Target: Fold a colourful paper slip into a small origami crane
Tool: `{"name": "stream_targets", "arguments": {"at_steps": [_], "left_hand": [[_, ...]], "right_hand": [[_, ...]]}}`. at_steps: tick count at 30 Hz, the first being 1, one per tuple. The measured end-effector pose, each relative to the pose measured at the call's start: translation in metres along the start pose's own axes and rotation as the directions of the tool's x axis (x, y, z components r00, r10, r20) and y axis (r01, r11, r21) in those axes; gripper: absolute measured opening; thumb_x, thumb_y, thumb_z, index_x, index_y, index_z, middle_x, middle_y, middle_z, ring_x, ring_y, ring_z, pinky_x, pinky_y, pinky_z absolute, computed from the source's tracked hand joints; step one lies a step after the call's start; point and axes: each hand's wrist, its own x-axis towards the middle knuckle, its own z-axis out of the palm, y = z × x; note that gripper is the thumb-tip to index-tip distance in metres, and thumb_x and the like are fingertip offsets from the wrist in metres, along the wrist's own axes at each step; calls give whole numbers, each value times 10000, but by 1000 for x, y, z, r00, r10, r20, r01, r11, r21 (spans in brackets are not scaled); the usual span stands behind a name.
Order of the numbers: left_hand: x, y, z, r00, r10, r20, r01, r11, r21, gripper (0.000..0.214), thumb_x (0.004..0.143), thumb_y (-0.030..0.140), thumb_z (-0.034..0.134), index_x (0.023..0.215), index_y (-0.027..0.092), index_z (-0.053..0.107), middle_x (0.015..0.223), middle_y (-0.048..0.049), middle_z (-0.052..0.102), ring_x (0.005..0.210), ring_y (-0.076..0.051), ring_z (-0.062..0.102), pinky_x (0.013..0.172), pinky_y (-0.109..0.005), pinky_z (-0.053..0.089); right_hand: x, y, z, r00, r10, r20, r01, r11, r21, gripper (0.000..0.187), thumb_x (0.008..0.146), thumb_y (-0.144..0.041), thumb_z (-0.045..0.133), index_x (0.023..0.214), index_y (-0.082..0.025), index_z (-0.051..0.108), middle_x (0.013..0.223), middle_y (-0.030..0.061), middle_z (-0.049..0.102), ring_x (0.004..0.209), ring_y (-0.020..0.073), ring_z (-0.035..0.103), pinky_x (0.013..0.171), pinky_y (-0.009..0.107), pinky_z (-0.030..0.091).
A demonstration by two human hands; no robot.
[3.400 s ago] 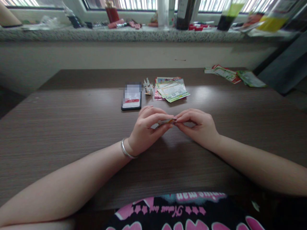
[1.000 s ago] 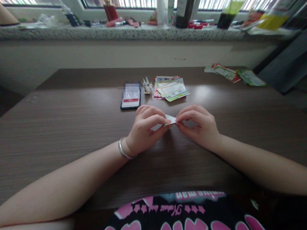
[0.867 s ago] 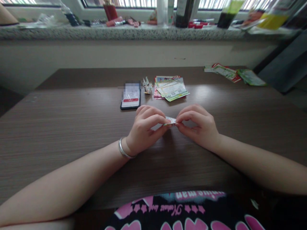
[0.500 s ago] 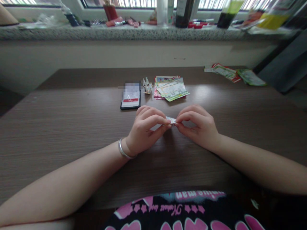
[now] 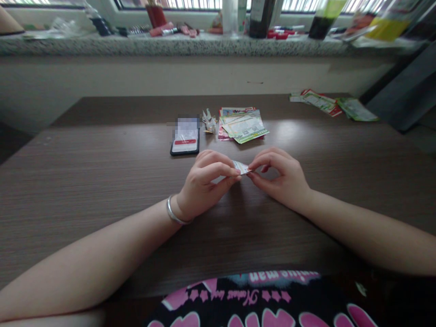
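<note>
Between my two hands is a small folded piece of paper (image 5: 241, 167), pale with faint print. My left hand (image 5: 211, 179), with a silver bangle at the wrist, pinches its left end between thumb and fingers. At the other end, my right hand (image 5: 279, 175) grips it with thumb and fingertips. The fingers cover much of the paper, so its full shape is hidden. Beyond the hands lies a stack of printed paper sheets (image 5: 244, 126). Some small folded paper pieces (image 5: 209, 122) sit just left of that stack.
A phone (image 5: 185, 136) with a lit, partly blurred screen lies on the brown table (image 5: 102, 181). More printed sheets (image 5: 322, 101) are at the back right. Bottles and small items line the granite windowsill (image 5: 204, 47) behind.
More of the paper shows between my hands now, and its left part stands slightly higher. My left hand has shifted a little to the left; both hands keep their pinch.
</note>
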Motion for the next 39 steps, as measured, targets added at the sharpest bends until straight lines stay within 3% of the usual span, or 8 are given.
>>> {"name": "stream_targets", "arguments": {"at_steps": [13, 21, 28, 34, 39], "left_hand": [[-1, -3, 2, 1000, 0, -23, -1, 1000, -31, 81, 800, 167, 705, 825, 193, 632, 807, -9, 636, 759, -119, 596, 724, -292, 487], [-1, -3, 1, 1000, -7, -29, 6, 1000, -6, 66, 816, 193, 692, 821, 197, 626, 828, -14, 651, 769, -123, 607, 731, -298, 490], [0, -1, -1, 1000, -24, -14, 24, 1000, 5, 68, 827, 223, 682, 806, 202, 621, 822, -11, 656, 768, -127, 608, 743, -307, 489], [0, 1, 0, 996, -77, -51, 74, 995, -66, 60, 821, 196, 688, 807, 198, 629, 817, -7, 644, 776, -122, 609, 740, -292, 491], [1, 2, 0, 995, -94, -42, 93, 995, -26, 68, 829, 237, 684, 801, 202, 633, 814, -4, 637, 776, -121, 605, 730, -285, 498]], "right_hand": [[0, 1, -1, 998, -55, -18, 55, 998, -5, 5, 807, -211, 662, 805, -215, 662, 799, 21, 673, 772, 149, 610, 655, 290, 503], [0, 3, 0, 1000, 19, -21, -19, 1000, 25, 58, 775, -168, 667, 817, -205, 651, 810, 19, 668, 748, 146, 587, 637, 294, 491], [1, 4, -1, 998, -57, -40, 59, 997, 40, 64, 783, -165, 676, 793, -217, 641, 803, 16, 684, 797, 161, 619, 734, 329, 495], [0, 8, 0, 999, 35, -9, -33, 993, 109, 40, 805, -194, 663, 823, -218, 638, 826, 15, 665, 773, 154, 592, 700, 322, 492], [-1, 9, 1, 997, 78, -10, -75, 982, 174, 42, 795, -201, 669, 819, -222, 641, 832, 13, 651, 786, 153, 591, 698, 315, 500]]}}
